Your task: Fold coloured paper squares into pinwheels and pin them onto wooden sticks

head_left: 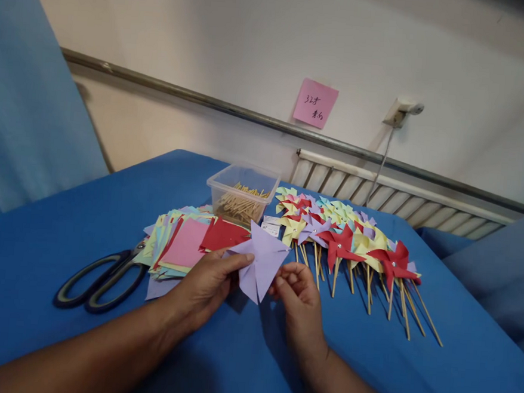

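Observation:
A lilac paper pinwheel (263, 260) with folded points is held up over the blue table (63, 218). My left hand (204, 285) pinches its left side between thumb and fingers. My right hand (299, 295) touches its lower right edge with the fingertips. The pinwheel has no stick that I can see. Just behind it lies a fanned stack of coloured paper squares (182, 245), with a pink and a red sheet on top.
Black-handled scissors (104, 278) lie left of the stack. A clear plastic box of wooden sticks (242, 195) stands behind. Several finished pinwheels on sticks (352, 245) spread out at the right. A pink note (315, 102) hangs on the wall.

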A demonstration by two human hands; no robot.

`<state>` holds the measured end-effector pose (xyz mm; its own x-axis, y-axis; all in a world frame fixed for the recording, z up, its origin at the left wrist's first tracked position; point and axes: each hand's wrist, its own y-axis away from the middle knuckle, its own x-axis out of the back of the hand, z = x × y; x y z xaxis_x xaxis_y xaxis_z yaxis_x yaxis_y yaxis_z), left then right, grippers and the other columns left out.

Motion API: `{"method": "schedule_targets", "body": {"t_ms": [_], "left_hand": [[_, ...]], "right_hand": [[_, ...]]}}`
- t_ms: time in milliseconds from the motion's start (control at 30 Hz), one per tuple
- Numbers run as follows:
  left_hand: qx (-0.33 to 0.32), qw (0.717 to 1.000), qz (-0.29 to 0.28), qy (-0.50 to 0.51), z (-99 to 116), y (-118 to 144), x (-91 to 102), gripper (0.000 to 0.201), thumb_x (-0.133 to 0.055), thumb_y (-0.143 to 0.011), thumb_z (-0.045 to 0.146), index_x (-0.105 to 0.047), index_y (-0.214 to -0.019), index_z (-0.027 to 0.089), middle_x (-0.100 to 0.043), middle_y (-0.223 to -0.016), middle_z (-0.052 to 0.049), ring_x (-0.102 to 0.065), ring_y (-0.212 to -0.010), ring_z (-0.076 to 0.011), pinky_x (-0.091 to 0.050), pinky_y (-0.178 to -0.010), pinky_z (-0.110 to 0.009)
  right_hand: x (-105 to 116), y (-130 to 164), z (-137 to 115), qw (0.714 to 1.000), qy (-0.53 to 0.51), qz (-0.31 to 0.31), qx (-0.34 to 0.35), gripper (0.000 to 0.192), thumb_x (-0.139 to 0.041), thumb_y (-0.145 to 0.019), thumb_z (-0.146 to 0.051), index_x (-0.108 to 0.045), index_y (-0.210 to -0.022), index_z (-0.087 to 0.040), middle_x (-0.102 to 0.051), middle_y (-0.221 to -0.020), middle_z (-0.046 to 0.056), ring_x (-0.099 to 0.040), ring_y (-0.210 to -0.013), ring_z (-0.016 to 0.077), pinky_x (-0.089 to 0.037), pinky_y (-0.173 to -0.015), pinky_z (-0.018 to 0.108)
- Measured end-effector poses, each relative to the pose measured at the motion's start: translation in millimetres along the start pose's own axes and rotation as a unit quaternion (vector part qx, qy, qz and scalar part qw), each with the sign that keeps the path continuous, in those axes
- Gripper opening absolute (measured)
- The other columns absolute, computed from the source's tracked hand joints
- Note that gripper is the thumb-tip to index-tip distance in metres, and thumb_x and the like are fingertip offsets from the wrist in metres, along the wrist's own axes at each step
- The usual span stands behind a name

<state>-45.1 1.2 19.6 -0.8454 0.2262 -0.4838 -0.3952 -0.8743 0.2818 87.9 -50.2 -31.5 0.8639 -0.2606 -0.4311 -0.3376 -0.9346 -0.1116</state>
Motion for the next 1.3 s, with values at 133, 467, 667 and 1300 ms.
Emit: {"method": "schedule_targets", "body": {"t_ms": [133, 467, 667, 1300], "left_hand": [[0.002, 1.000, 0.019, 0.013, 6, -1, 2.1, 0.014, -0.071, -0.069, 0.017, -0.071, -0.081, 0.011, -0.074, -0.077, -0.008, -0.067, -0.067, -0.0193, -0.053, -0.067, -0.029], [-0.005, 0.997, -0.032, -0.073, -7, 2, 2.2, 0.015, -0.071, -0.069, 0.023, -0.068, -0.079, 0.012, -0.067, -0.066, -0.004, -0.063, -0.065, -0.0182, -0.050, -0.064, -0.029], [0.014, 0.993, 0.003, -0.114, -12, 2, 2.6, 0.028, -0.076, -0.066, 0.026, -0.066, -0.088, 0.013, -0.068, -0.072, -0.005, -0.065, -0.067, -0.0191, -0.050, -0.065, -0.031], [0.013, 0.992, -0.007, -0.122, -14, 0, 1.8, 0.036, -0.076, -0.066, 0.023, -0.068, -0.099, 0.012, -0.074, -0.086, -0.010, -0.068, -0.073, -0.0226, -0.052, -0.071, -0.035]], "right_hand": [[-2, 7, -3, 0.997, 0.059, -0.036, 0.044, 0.018, -0.065, -0.081, -0.027, -0.056, -0.095, -0.024, -0.059, -0.085, -0.002, -0.054, -0.064, 0.0093, -0.044, -0.061, 0.023], [2, 7, -12, 0.990, 0.115, -0.079, 0.018, 0.015, -0.066, -0.081, -0.033, -0.061, -0.079, -0.019, -0.059, -0.063, -0.002, -0.052, -0.058, 0.0110, -0.040, -0.057, 0.023], [4, 3, -9, 0.993, 0.095, -0.060, -0.023, 0.022, -0.068, -0.078, -0.033, -0.055, -0.072, -0.018, -0.056, -0.061, -0.003, -0.045, -0.054, 0.0086, -0.035, -0.052, 0.021], [4, 1, -4, 0.993, 0.101, -0.048, -0.039, 0.025, -0.068, -0.074, -0.034, -0.049, -0.068, -0.019, -0.053, -0.058, -0.004, -0.039, -0.049, 0.0078, -0.030, -0.046, 0.019]]}}
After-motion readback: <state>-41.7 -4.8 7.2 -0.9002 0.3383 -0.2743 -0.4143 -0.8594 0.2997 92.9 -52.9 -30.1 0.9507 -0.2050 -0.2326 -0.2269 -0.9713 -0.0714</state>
